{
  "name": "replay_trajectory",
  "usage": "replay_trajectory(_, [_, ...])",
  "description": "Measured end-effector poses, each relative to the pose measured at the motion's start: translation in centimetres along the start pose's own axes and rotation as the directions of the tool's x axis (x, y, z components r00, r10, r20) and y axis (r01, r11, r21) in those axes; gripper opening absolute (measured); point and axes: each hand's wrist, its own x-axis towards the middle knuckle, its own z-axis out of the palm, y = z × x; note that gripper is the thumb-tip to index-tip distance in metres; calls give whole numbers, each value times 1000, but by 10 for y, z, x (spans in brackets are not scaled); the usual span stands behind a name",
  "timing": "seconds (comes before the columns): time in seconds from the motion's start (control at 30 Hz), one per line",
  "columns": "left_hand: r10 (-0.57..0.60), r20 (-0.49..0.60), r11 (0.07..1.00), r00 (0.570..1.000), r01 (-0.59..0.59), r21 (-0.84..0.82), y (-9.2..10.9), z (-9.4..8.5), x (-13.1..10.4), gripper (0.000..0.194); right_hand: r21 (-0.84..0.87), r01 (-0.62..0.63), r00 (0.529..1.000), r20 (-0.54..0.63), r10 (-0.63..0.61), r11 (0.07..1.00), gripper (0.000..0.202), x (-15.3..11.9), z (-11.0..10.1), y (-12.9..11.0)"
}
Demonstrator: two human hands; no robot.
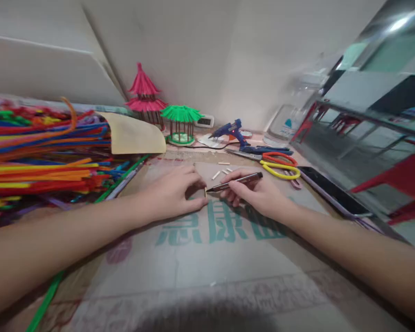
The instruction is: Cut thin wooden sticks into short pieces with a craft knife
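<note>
My left hand (174,191) rests on the cardboard sheet (200,263) and pinches a small pale stick piece (205,192) upright between fingertips. A dark marker pen (238,180) lies in the grip of my right hand (254,191), its tip touching the stick piece. Several more short pale stick pieces (222,171) lie on the cardboard just beyond my fingers.
A big pile of coloured pipe cleaners (41,152) fills the left. At the back stand a pink pagoda model (145,97) and a green pavilion model (181,123). A blue glue gun (230,131), scissors (280,165) and a phone (332,189) lie to the right.
</note>
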Motion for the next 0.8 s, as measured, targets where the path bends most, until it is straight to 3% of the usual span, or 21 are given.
replay_trajectory(0.6, [-33, -11, 997, 999, 32, -64, 0, 1, 3, 26, 80, 88, 993, -92, -80, 993, 23, -5, 2, 0])
replay_trajectory(0.8, [-14, -19, 993, 1000, 12, -117, 0, 3, 0, 28, 27, 190, 979, -72, -188, 981, 32, -9, 1, 4])
